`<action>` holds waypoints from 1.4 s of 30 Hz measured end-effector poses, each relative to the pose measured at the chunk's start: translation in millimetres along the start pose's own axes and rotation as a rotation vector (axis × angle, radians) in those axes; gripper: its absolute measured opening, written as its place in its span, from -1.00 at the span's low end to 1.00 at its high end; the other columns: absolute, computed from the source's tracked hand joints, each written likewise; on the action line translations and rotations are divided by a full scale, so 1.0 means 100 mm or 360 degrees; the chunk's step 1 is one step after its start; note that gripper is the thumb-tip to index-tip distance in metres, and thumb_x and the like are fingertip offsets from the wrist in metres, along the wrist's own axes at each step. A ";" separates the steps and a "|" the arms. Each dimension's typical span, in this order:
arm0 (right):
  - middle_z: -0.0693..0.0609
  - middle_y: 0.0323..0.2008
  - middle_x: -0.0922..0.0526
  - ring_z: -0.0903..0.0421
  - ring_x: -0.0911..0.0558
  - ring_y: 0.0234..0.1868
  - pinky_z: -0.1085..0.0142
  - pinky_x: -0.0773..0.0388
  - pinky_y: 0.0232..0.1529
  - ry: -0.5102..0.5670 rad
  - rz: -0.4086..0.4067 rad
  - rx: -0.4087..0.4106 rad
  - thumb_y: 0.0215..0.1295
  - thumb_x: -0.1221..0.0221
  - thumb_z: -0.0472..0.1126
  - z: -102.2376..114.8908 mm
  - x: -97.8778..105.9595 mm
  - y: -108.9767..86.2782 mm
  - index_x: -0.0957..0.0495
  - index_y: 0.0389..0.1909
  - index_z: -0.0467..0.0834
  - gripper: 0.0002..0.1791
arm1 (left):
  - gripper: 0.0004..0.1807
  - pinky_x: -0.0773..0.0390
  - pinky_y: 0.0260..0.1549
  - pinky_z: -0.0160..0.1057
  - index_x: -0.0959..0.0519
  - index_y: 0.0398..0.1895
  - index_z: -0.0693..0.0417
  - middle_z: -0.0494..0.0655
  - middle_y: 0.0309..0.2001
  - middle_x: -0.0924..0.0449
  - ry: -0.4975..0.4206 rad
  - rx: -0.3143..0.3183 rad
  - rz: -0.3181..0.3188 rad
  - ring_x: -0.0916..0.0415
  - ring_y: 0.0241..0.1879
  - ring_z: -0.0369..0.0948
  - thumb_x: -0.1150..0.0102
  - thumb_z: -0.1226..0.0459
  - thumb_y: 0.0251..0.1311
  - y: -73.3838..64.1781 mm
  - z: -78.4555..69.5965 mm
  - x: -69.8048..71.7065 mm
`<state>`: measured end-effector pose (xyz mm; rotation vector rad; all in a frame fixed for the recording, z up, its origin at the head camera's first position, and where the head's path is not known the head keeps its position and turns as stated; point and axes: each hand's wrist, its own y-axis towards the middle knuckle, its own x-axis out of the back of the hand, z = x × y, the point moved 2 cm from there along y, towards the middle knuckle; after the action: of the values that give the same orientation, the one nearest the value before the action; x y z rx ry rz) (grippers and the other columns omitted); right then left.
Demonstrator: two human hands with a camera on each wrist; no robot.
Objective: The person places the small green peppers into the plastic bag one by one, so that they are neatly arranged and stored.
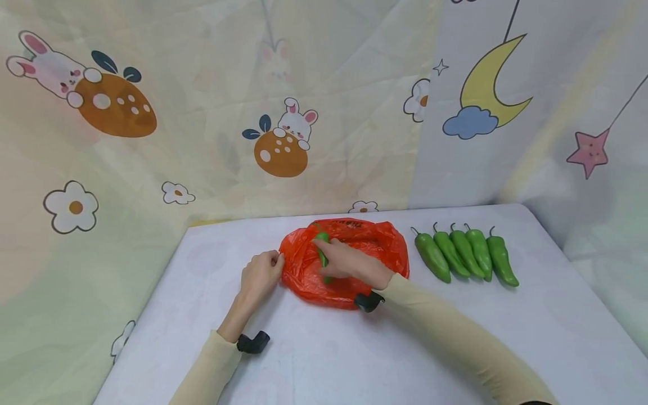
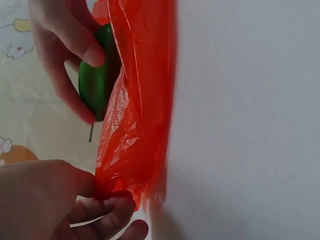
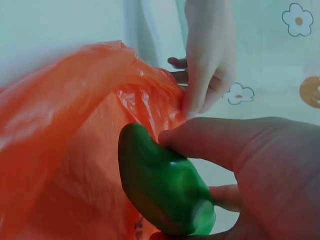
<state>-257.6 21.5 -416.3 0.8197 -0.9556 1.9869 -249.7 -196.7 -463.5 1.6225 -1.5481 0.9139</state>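
A red plastic bag (image 1: pixel 349 292) lies with its mouth open near the far edge of the table. My left hand (image 1: pixel 261 275) pinches the bag's left rim between thumb and fingers, plainly seen in the left wrist view. Over the bag's opening, my right hand (image 1: pixel 349 260) grips a green pepper (image 3: pixel 160 180) between thumb and fingers. The pepper's stem points away from me in the head view. In the left wrist view, part of this pepper is hidden behind the bag's raised edge.
Several green peppers (image 1: pixel 460 253) lie in a row on the white table (image 1: pixel 304 360), right of the bag, stems toward the back. A patterned cloth backdrop (image 1: pixel 212 112) hangs behind the table. Each wrist wears a black camera mount (image 1: pixel 253 342).
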 end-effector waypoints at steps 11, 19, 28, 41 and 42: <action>-0.11 0.07 -0.54 -0.03 -0.48 0.06 0.07 -0.58 0.06 -0.0056 -0.0004 -0.0004 0.24 -0.31 -0.09 0.18 -0.17 0.14 -0.09 0.55 0.05 -0.10 | -0.63 -0.23 -0.66 -0.29 -0.53 -0.56 0.02 -0.15 -0.69 -0.39 0.0003 -0.0025 -0.0005 -0.33 -0.65 -0.20 0.03 0.11 0.42 0.00 -0.01 -0.01; -0.19 0.52 -0.21 -0.17 -0.25 0.50 -0.23 -0.27 0.38 -0.0135 -0.0038 -0.0126 0.28 -0.30 -0.02 0.28 -0.29 0.21 -0.03 0.58 0.06 -0.07 | -0.62 -0.18 -0.68 -0.29 -0.50 -0.59 0.00 -0.17 -0.71 -0.37 0.0015 -0.0060 -0.0042 -0.30 -0.68 -0.22 0.03 0.10 0.42 0.00 -0.02 -0.01; -0.25 0.47 -0.25 -0.21 -0.31 0.44 -0.26 -0.32 0.33 -0.0250 -0.0109 -0.0171 0.31 -0.26 0.03 0.37 -0.37 0.28 -0.06 0.57 0.05 -0.12 | -0.60 -0.15 -0.70 -0.29 -0.48 -0.62 0.01 -0.17 -0.73 -0.34 0.0017 -0.0052 -0.0035 -0.26 -0.69 -0.23 0.04 0.10 0.42 -0.01 -0.01 -0.02; -0.27 0.32 -0.44 -0.25 -0.44 0.28 -0.14 -0.35 0.36 -0.0418 -0.0222 -0.0157 0.30 -0.28 0.06 0.39 -0.41 0.31 -0.15 0.51 0.01 -0.17 | -0.62 -0.17 -0.69 -0.29 -0.51 -0.60 0.02 -0.15 -0.71 -0.35 0.0003 -0.0065 -0.0031 -0.28 -0.67 -0.22 0.03 0.12 0.41 -0.01 -0.02 -0.01; -0.27 0.32 -0.44 -0.26 -0.44 0.28 -0.14 -0.35 0.35 -0.0427 -0.0225 -0.0161 0.29 -0.28 0.07 0.39 -0.41 0.31 -0.15 0.51 0.01 -0.17 | -0.62 -0.17 -0.69 -0.29 -0.51 -0.59 0.01 -0.16 -0.71 -0.35 0.0003 -0.0063 -0.0032 -0.28 -0.67 -0.22 0.03 0.11 0.41 -0.02 -0.02 0.00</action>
<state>-255.3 -38.6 -439.5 1.0844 -1.1080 1.7220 -248.3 -194.5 -462.7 1.6060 -1.5362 0.8684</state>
